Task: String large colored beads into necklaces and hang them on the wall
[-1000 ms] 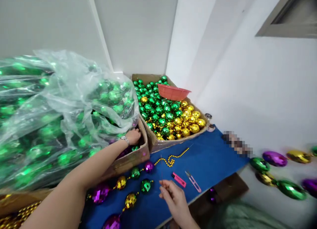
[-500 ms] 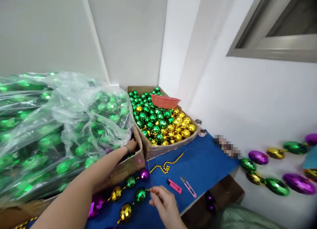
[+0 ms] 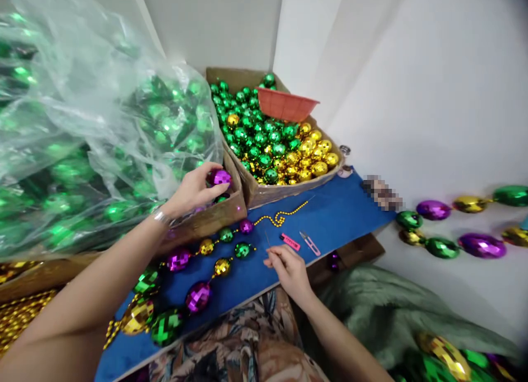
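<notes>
My left hand is closed around a shiny purple faceted ball at the edge of a cardboard box. Low over the blue tabletop, my right hand pinches a thin, needle-like piece between thumb and fingertips. Left of it lies a bead garland, with a green ball at its near end and a small purple ball at the other. A string of small gold beads, a pink-handled thread snipper and a pink cutter-like item lie beyond my right hand.
A second box holds green and gold balls, with a red plastic basket on top. Clear plastic covers green balls on the left. Finished-looking garland appears at right, above green fabric.
My left hand has come up from inside the box with a purple ball. My right hand has moved away from the garland's green end ball. The view has tilted down.
</notes>
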Demonstrator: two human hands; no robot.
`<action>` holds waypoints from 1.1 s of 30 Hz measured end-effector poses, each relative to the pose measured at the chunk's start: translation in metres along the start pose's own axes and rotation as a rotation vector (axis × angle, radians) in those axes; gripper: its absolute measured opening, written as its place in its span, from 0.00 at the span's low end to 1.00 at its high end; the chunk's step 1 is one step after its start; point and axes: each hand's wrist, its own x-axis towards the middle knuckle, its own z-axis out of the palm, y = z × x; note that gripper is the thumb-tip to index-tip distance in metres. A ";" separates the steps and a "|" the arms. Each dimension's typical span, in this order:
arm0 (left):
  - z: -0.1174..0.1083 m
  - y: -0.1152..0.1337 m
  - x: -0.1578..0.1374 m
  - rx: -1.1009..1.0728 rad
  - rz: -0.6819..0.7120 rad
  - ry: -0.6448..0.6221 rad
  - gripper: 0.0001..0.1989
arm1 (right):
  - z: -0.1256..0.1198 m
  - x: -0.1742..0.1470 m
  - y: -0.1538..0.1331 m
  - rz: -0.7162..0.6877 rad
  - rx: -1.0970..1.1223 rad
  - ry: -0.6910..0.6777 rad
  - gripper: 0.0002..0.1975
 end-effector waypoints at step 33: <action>0.076 -0.014 -0.160 -1.310 -0.630 0.118 0.27 | -0.022 0.003 0.004 -0.477 -0.816 -0.305 0.14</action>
